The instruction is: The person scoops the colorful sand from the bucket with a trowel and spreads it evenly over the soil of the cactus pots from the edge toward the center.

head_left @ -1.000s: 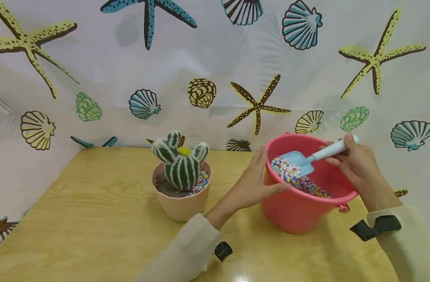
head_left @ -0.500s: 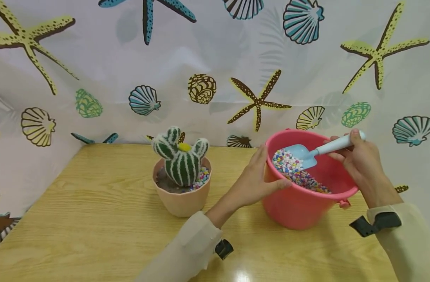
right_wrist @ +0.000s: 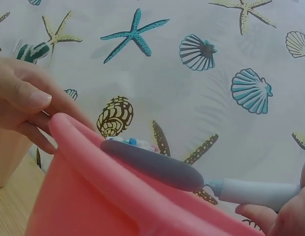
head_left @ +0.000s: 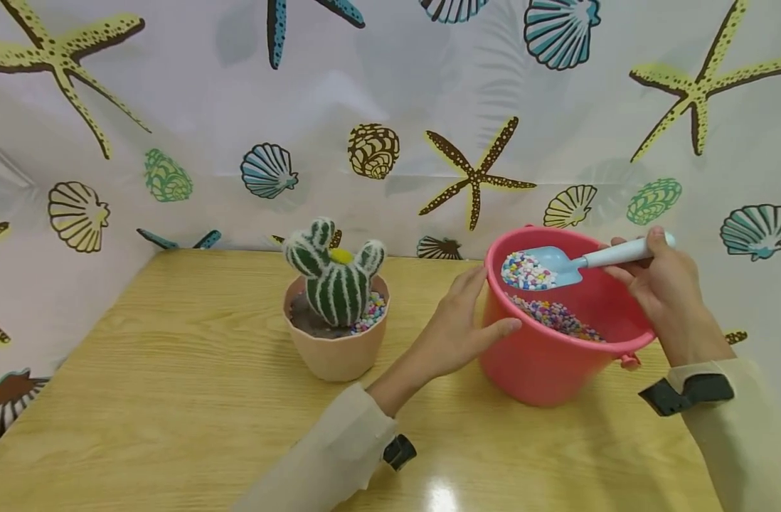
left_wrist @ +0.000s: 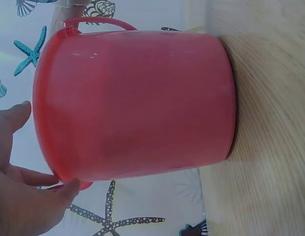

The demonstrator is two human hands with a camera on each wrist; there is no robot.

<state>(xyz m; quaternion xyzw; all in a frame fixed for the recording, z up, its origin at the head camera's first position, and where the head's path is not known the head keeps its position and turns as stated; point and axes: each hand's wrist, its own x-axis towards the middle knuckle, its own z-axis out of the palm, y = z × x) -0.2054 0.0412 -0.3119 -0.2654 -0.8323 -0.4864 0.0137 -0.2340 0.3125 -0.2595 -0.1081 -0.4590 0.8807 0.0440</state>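
My right hand (head_left: 671,288) grips the white handle of a light-blue toy shovel (head_left: 566,267), thumb on top. Small multicoloured pebbles (head_left: 526,272) are heaped on its blade, which sits at rim height over the mouth of a pink-red bucket (head_left: 538,373). More pebbles (head_left: 557,318) lie inside the bucket. At the bucket's left rim rests my left hand (head_left: 451,331), thumb spread from the fingers. In the right wrist view the shovel (right_wrist: 152,164) is nearly level, with pebbles showing above its edge.
Left of the bucket stands a peach pot (head_left: 333,355) with a knitted cactus (head_left: 339,291), brown filling and some pebbles (head_left: 371,313) on its right side. Both stand on a wooden table (head_left: 173,398). A cloth (head_left: 339,78) printed with shells and starfish hangs behind.
The loaded shovel has risen from the pebbles in the bucket to about rim height, its blade levelling out. The left hand stays at the rim. The head view has tilted slightly down.
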